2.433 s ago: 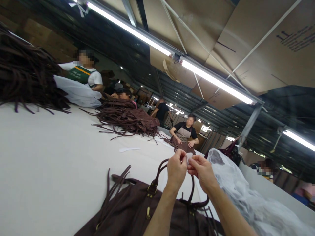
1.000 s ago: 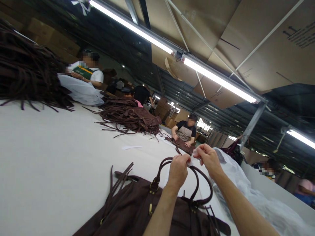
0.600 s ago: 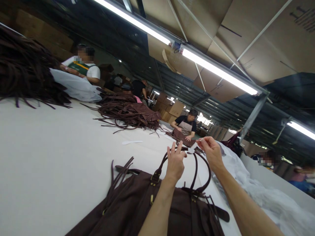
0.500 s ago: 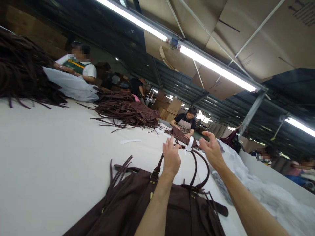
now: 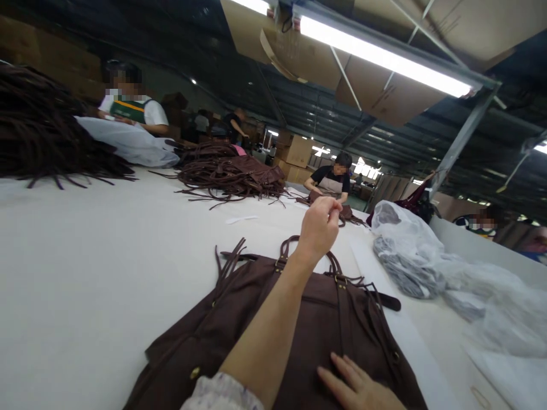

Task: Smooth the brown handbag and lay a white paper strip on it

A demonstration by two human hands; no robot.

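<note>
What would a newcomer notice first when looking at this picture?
The eye lands first on the dark brown fringed bag lying flat on the white table, close to the viewer. The right hand rests flat on its lower part, while the left hand is raised above the bag's handles, fingers pinched together. Farther back lie heaps of brown straps, and crumpled clear plastic bags lie at the right.

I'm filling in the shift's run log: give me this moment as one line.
left hand: raised above bag handles, fingertips pinched | right hand: flat on brown bag | white table | plastic bags at right
</note>
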